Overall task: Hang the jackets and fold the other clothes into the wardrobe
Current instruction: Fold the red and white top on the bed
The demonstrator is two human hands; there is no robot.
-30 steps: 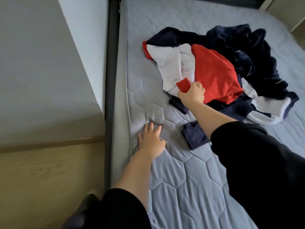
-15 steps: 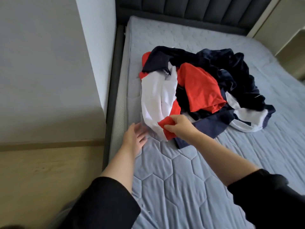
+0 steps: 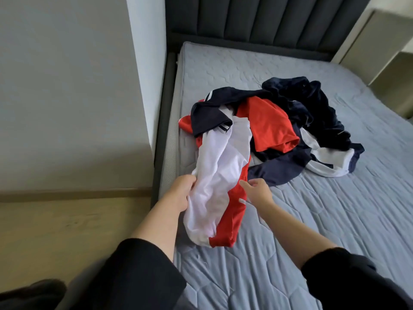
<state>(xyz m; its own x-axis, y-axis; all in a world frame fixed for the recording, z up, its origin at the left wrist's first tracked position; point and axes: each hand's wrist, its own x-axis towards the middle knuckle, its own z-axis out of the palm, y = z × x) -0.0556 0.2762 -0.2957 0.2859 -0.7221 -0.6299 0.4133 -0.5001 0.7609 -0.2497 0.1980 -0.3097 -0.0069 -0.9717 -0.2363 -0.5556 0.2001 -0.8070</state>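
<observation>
The left hand has its fingers tucked out of sight behind a fold of white fabric, the thumb closed over the front, so it grips the white panel of a red-and-white jacket. The right hand reaches in from the other side with fingers loosely bent, and its fingertips meet the red edge of the same garment; whether they pinch it or only touch it I cannot tell. Between the two hands the jacket runs as a long bunched rope. Its near end lies on the quilted mattress close to the left side, and its far end disappears under a navy striped collar in the heap of clothes, just beside a red T-shirt. That buried end is the likely trouble. A pull from here could drag the whole heap along, since the layers look wound together, and tip pieces off the mattress's side toward the wooden floor. With only a bunched fold in the left grip, the smooth cloth may also slide free. No wardrobe can be made out for certain.
</observation>
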